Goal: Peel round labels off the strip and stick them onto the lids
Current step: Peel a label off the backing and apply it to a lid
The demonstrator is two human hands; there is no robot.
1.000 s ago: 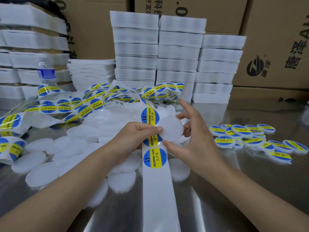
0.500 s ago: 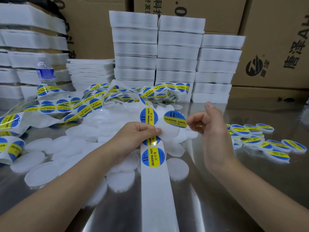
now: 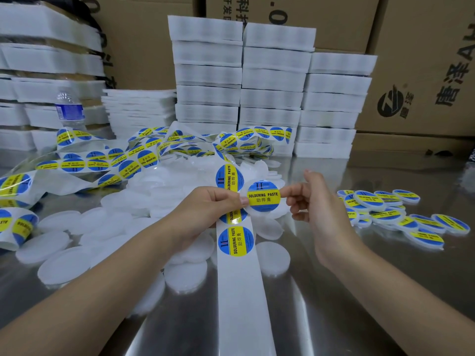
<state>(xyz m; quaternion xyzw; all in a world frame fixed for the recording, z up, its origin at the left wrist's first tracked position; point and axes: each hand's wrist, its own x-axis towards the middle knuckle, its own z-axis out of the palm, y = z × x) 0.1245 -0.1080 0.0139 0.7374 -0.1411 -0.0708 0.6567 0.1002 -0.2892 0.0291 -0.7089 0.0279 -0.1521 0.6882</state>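
Note:
A white backing strip (image 3: 239, 291) with round blue-and-yellow "SOLDERING PASTE" labels runs down the middle of the steel table. My left hand (image 3: 205, 211) pinches the strip together with the edge of a white round lid (image 3: 280, 213). One peeled label (image 3: 263, 197) lies over that lid's face, and my right hand (image 3: 316, 201) pinches the label's right edge between thumb and forefinger. Another label (image 3: 236, 241) sits on the strip just below my left hand. Most of the lid is hidden behind the label.
Blank white lids (image 3: 164, 191) are heaped left of centre and scattered toward me. Labelled lids (image 3: 385, 209) lie in a loose pile at the right. Coils of label strip (image 3: 128, 160) sprawl at the back left. Behind stand foam tray stacks (image 3: 272, 80), a water bottle (image 3: 69, 109) and cardboard boxes (image 3: 424, 73).
My right hand peeled a label off the strip, lifted it clear, then brought it down and left onto the lid in my left hand. The left hand stayed in place.

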